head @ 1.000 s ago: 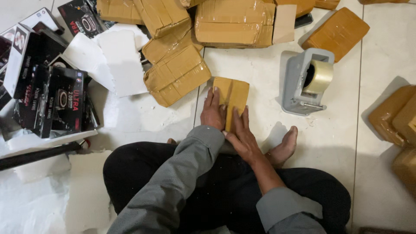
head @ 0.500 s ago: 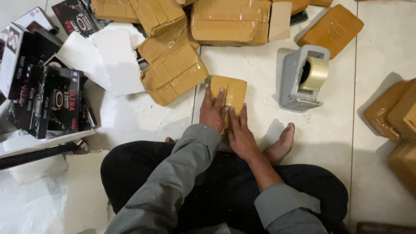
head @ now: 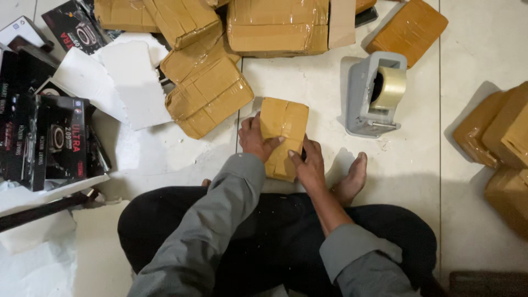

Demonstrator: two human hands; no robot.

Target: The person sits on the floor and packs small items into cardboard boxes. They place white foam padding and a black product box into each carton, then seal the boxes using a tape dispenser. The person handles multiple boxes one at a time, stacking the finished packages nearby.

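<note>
A small parcel (head: 284,125) wrapped in brown paper and clear tape lies on the white tiled floor in front of my crossed legs. My left hand (head: 254,137) presses on its left edge, thumb laid across the wrapping. My right hand (head: 308,165) holds its lower right corner, fingers on the paper. Both sleeves are grey. My bare foot (head: 352,179) rests just right of the parcel.
A grey tape dispenser (head: 369,93) with a roll of clear tape stands to the right. Several taped brown parcels (head: 206,96) lie at the back and more parcels (head: 503,137) at the right edge. Black printed product boxes (head: 49,137) and white foam sheets (head: 118,82) fill the left.
The hands have shifted on the parcel: the left moved to its left edge, the right slid down to the lower corner. The parcel now lies slightly tilted.
</note>
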